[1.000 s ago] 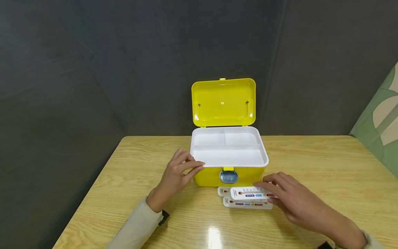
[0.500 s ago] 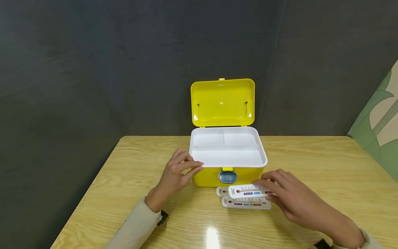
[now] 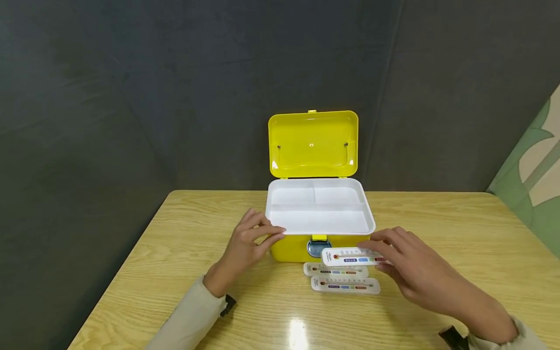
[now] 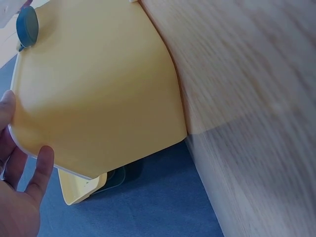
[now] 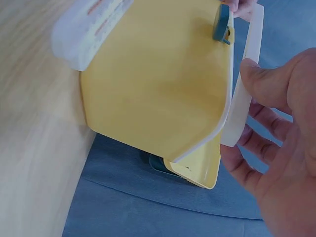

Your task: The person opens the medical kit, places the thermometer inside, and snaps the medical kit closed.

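Note:
A thermometer point(image 3: 352, 256), a flat white strip with a printed scale, is pinched between the thumb and fingers of my right hand point(image 3: 409, 267). It hovers just before the front wall of a yellow storage box point(image 3: 290, 248), whose lid point(image 3: 312, 143) stands raised. Two more thermometers lie on the table below it: a rear one point(image 3: 315, 269), partly covered, and a front one point(image 3: 345, 285). My left hand point(image 3: 242, 248) holds the box's front left corner, fingers at the rim and thumb lower down. The right wrist view shows the held thermometer point(image 5: 247, 89) edge-on, near the rim.
Inside the box sits a white divided tray point(image 3: 319, 221) with one long front compartment and two smaller rear ones. A blue-grey latch point(image 3: 319, 248) hangs on the front wall. The wooden table point(image 3: 192, 233) meets a dark wall point(image 3: 210, 97) behind.
My right hand has lifted the thermometer up from the two lying ones, so more of the rear one shows. The left hand keeps its place at the box corner.

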Tool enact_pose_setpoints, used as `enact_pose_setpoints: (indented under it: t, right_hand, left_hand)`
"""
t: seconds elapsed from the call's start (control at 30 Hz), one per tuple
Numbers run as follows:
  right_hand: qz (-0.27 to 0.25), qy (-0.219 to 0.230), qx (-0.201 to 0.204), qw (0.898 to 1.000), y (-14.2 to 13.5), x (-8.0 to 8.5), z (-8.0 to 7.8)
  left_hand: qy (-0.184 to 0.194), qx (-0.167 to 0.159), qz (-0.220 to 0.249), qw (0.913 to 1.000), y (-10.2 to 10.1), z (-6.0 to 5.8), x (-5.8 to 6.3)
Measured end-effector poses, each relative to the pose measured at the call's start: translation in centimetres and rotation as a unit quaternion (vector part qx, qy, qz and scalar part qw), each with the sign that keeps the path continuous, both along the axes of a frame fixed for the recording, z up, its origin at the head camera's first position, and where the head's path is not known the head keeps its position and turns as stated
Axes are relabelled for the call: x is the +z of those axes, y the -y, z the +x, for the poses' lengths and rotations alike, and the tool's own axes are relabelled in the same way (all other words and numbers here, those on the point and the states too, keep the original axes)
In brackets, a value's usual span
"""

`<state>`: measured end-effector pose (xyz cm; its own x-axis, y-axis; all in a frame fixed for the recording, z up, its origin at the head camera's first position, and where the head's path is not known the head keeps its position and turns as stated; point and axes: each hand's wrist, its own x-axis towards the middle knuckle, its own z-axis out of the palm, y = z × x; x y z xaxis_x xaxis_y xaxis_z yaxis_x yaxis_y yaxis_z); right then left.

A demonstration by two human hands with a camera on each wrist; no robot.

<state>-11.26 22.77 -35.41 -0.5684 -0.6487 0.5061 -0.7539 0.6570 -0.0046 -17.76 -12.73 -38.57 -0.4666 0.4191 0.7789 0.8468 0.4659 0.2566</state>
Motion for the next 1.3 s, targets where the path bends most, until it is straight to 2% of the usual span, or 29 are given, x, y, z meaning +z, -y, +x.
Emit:
enact_pose_setpoints:
  t: [0.4, 0.8, 1.3]
  right_hand:
    - [0.009, 0.014, 0.001, 1.000, 0.8, 1.7, -1.2]
    - [0.011, 0.018, 0.002, 1.000, 1.4, 2.6, -2.4]
    - [0.002, 0.043, -0.023, 0.999, 2.5, 3.5, -3.5]
  left_hand:
    - [-0.018, -0.018, 0.006, 0.9997, -0.3, -0.3, -0.1]
    - [-0.016, -0.011, 0.000, 0.9998, -0.3, -0.3, 0.0]
    - [-0.010, -0.007, 0.001, 0.9999, -0.5, -0.2, 0.0]
